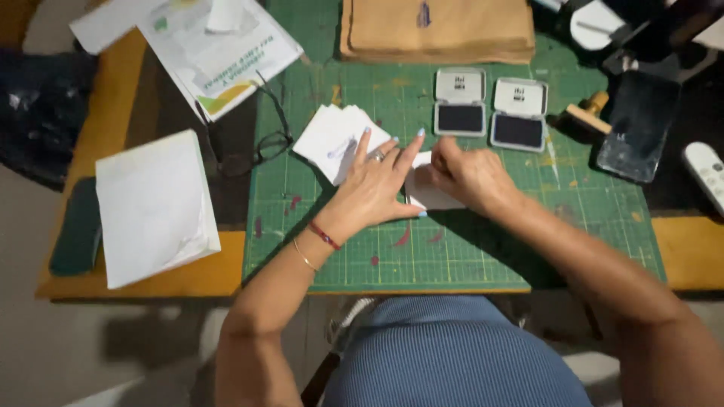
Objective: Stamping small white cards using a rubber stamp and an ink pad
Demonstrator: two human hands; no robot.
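Lying fanned near the green cutting mat's (452,256) middle, a small pile of white cards (335,139) is showing faint marks, so some look stamped already. The left hand (373,188) is pressing flat, fingers spread, on a white card (430,197) at the mat's centre, while the right hand (464,173) is curling closed onto it; two ink pads (490,109) are sitting open toward the mat's far edge.
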